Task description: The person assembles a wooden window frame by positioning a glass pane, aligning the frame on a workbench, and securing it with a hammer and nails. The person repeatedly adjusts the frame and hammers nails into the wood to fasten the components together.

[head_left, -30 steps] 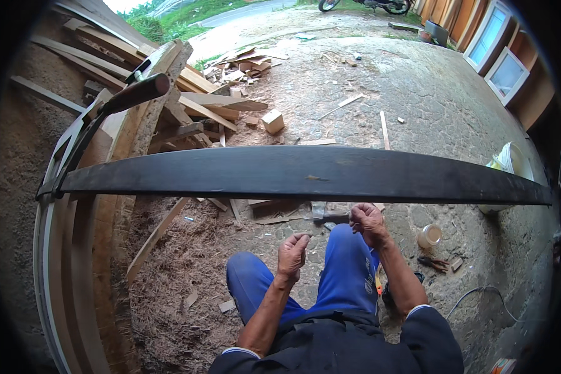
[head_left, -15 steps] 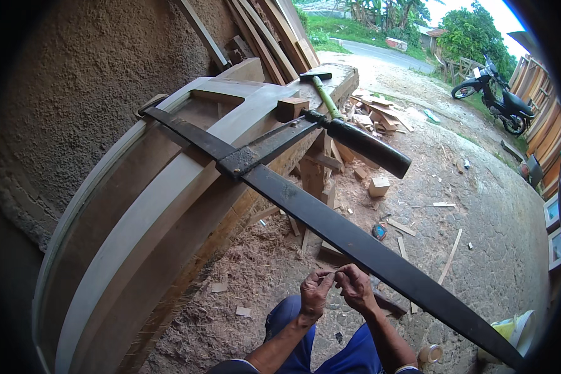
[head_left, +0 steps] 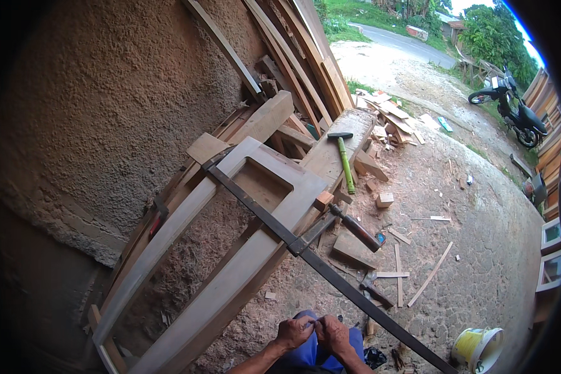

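My left hand (head_left: 295,333) and my right hand (head_left: 334,334) meet in front of my knees, their fingers pinched together. Whatever lies between the fingertips is too small to make out. Ahead of them a long black bar clamp (head_left: 355,293) lies across a pale wooden frame (head_left: 230,283), gripping it near its far end. The clamp's screw handle (head_left: 359,232) points toward the right, with a small wood block (head_left: 323,200) by its screw. The frame rests on a thick timber bench (head_left: 330,156), and a hammer with a green handle (head_left: 345,165) lies on that bench.
A rough wall (head_left: 124,112) and leaning boards (head_left: 293,56) stand at the left and back. Offcuts (head_left: 396,118), shavings and another hammer (head_left: 378,295) litter the ground. At the lower right a yellow-and-white bucket (head_left: 478,349) lies tipped. A motorbike (head_left: 511,109) is parked far right.
My view has pulled back and shifted, so the clamp and frame look smaller and more of the frame shows. Both hands stay pinched together, now lower in the picture.
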The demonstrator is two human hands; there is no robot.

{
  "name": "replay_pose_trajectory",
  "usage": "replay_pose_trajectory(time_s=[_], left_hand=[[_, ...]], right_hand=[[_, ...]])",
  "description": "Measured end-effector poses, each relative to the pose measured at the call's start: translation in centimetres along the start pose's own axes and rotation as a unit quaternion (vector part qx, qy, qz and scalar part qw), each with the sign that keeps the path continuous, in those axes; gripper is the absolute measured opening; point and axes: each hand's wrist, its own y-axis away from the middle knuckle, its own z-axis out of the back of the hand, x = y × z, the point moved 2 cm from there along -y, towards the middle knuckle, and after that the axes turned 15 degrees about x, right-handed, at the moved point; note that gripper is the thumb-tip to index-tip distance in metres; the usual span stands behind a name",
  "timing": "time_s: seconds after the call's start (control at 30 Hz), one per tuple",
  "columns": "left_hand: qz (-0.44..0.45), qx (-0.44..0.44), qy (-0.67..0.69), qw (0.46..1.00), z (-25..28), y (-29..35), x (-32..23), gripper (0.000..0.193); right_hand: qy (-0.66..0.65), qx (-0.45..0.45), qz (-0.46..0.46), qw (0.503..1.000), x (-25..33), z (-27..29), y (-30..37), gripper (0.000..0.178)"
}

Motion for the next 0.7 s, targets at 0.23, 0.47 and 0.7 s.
replay_pose_trajectory(time_s=[0.23, 0.47, 0.7], left_hand=[[-0.053, -0.108, 0.059, 0.991, 10.1, 2.9, -13.2, 0.017], [0.013, -0.096, 0.097, 0.991, 16.5, -2.1, -16.1, 0.017], [-0.010, -0.236, 0.245, 0.940, 23.6, -14.6, -11.8, 0.022]], right_hand=[[0.059, -0.059, 0.060, 0.995, 14.9, 11.4, 2.2, 0.018], [0.147, -0.021, 0.110, 0.983, 19.4, 17.6, -3.1, 0.012], [0.112, -0.120, 0.054, 0.985, 14.1, 24.4, -16.6, 0.022]])
